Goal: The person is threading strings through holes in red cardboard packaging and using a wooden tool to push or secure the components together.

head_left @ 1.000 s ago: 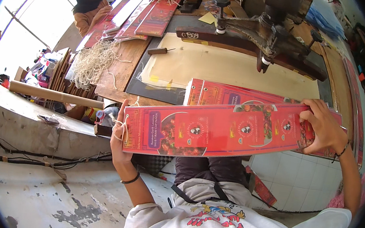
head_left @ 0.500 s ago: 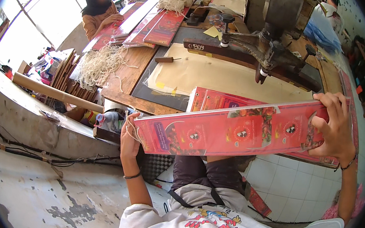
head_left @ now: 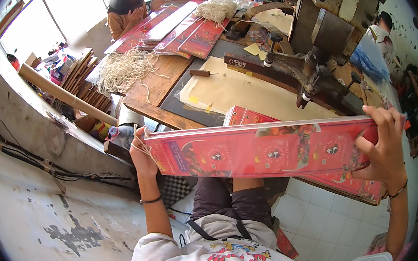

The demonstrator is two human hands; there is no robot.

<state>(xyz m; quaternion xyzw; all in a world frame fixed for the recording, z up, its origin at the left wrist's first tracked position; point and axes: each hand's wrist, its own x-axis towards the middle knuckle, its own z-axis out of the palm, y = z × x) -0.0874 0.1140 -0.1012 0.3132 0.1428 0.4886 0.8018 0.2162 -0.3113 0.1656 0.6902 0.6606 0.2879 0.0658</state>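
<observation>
Between my two hands I hold a long stack of red printed cardboard strips, tilted so its right end is higher. My left hand is closed round the left end, where thin white string loops hang by the fingers. My right hand grips the right end, with the thumb on the front and the fingers over the top edge. Behind and below lie more red printed strips on the bench, partly covered by the held stack.
A hand press stands over beige sheets. An awl lies at their edge. Tangled white string and red strip stacks lie to the left. A co-worker is across the bench; another person is far right.
The view has shifted slightly, so the bench appears farther right. Both hands still hold the stack, and its upper edge shows more layers. The co-worker's hands have been raised.
</observation>
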